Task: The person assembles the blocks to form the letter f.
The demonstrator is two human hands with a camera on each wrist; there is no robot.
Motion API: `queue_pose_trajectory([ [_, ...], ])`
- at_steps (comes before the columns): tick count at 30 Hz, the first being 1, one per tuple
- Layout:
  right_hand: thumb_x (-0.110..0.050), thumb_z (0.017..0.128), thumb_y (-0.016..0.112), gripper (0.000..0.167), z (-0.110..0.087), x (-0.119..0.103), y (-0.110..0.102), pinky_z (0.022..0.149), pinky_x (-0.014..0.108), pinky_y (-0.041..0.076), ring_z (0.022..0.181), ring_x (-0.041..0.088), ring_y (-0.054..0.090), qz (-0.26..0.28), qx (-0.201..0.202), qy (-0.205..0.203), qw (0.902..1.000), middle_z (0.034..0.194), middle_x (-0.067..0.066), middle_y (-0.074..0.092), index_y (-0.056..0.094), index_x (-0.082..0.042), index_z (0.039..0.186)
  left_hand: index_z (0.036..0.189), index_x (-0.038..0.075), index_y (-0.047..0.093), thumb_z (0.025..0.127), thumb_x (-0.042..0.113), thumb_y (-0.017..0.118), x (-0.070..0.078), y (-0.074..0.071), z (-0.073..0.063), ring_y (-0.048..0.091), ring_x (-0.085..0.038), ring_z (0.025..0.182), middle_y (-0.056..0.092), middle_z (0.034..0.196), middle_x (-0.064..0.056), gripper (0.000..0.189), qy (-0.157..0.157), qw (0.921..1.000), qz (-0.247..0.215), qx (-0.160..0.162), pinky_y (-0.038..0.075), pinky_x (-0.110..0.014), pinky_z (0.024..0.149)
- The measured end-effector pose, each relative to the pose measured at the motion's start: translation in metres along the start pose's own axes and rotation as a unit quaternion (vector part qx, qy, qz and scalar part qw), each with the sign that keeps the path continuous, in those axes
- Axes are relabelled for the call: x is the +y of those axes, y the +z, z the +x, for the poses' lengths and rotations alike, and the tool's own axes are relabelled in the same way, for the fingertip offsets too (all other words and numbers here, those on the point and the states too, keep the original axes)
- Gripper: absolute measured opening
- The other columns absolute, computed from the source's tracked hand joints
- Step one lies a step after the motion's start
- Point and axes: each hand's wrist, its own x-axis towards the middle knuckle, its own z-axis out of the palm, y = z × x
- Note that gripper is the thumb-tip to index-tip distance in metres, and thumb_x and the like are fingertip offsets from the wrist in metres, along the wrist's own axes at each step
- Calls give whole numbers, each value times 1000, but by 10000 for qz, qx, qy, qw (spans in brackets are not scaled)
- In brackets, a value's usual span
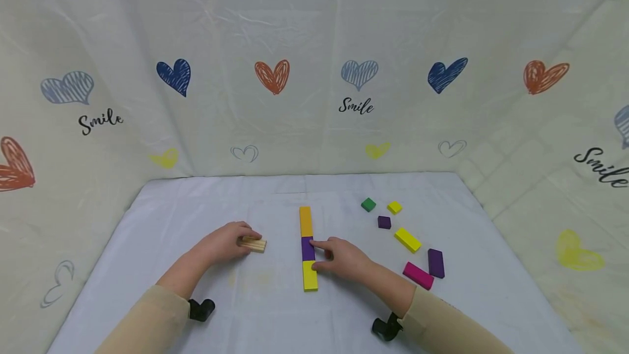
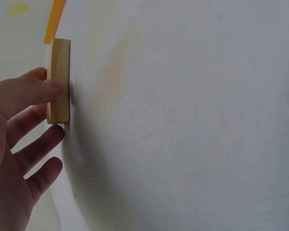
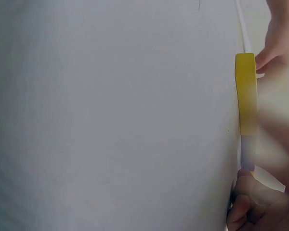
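My left hand (image 1: 230,242) pinches a plain wooden block (image 1: 254,243) between thumb and fingers, left of a straight row of blocks. In the left wrist view the thumb lies across this wooden block (image 2: 59,82), while the lower fingers are spread off it. The row has an orange block (image 1: 306,220) at the far end, a purple block (image 1: 307,249) in the middle and a yellow block (image 1: 310,276) nearest me. From the right, my right hand (image 1: 344,258) touches the row, its straight index finger at the purple block and its thumb at the yellow one.
Right of the row lie a green block (image 1: 368,204), a small yellow block (image 1: 395,207), a small purple block (image 1: 384,222), a longer yellow block (image 1: 408,240), a longer purple block (image 1: 435,263) and a magenta block (image 1: 418,275). White cloth (image 1: 196,201) covers the table.
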Motion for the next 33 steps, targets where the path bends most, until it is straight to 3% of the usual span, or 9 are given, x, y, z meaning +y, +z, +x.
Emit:
queue_pose_trajectory([
  [7, -44, 83, 78, 65, 0, 0, 0, 61, 26, 39, 76, 13, 48, 18, 17, -18, 10000, 82, -4, 51, 56, -29, 143, 120, 20, 73, 86, 9, 76, -2, -1, 0, 59, -15, 101, 64, 113, 5, 36, -94, 9998, -156, -75, 48, -40, 90],
  [11, -43, 83, 78, 65, -1, 0, 0, 61, 26, 39, 76, 13, 48, 33, 26, -16, 10000, 82, -4, 51, 56, -29, 142, 122, 24, 72, 87, 12, 75, -4, 1, 4, 58, -12, 100, 63, 113, 8, 37, -314, 9992, -258, -66, 47, -38, 90],
  [18, -44, 83, 78, 65, 0, 1, 2, 61, 26, 39, 77, 13, 48, 57, 30, 3, 10000, 82, -4, 51, 56, -30, 142, 121, 30, 73, 87, 15, 76, 3, -1, 17, 58, -12, 102, 63, 112, 10, 38, -634, 9973, -328, 156, 48, -38, 91],
  [24, -44, 83, 78, 65, 0, 1, 1, 60, 26, 38, 75, 13, 48, 56, 4, 3, 10000, 82, -3, 51, 56, -29, 143, 123, 34, 71, 89, 19, 75, 11, -3, 29, 57, -17, 112, 62, 119, 7, 37, -951, 9951, -191, 203, 47, -43, 98],
  [33, -44, 83, 79, 66, 0, -1, -2, 61, 26, 39, 76, 13, 48, 21, -56, 57, 10000, 82, -3, 52, 56, -29, 142, 129, 29, 68, 93, 20, 71, 11, 5, 51, 54, -25, 123, 59, 130, 0, 38, -967, 9948, -181, 265, 41, -48, 105],
])
